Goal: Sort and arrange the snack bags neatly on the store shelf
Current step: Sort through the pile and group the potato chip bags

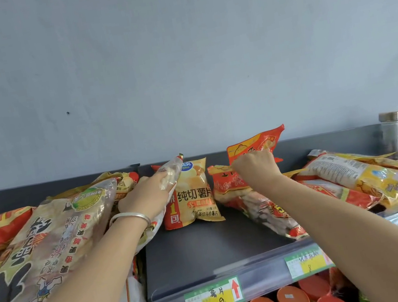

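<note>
At the far left a big printed bag (37,248) lies slumped across the others, its near end cut off by the frame, so I cannot count what sits under it. My left hand (145,200) is reached over it, its grip closed on the top of a clear bag (170,174) that stands tilted against the upright yellow chip bag (194,191) at the back of the shelf (204,245); most of that clear bag is hidden behind my wrist. The middle of the shelf in front is bare, so I judge I am mid-sort, gathering like bags into rows. My right hand (256,167) has its grip pinched shut on the edge of a red bag (258,144), lifted above a pile of red and clear bags (264,208) lying flat. Next I would stand both bags upright beside the yellow one, faces forward. Further right, more bags (356,176) lie heaped; the jars (392,135) beyond are blurred.
</note>
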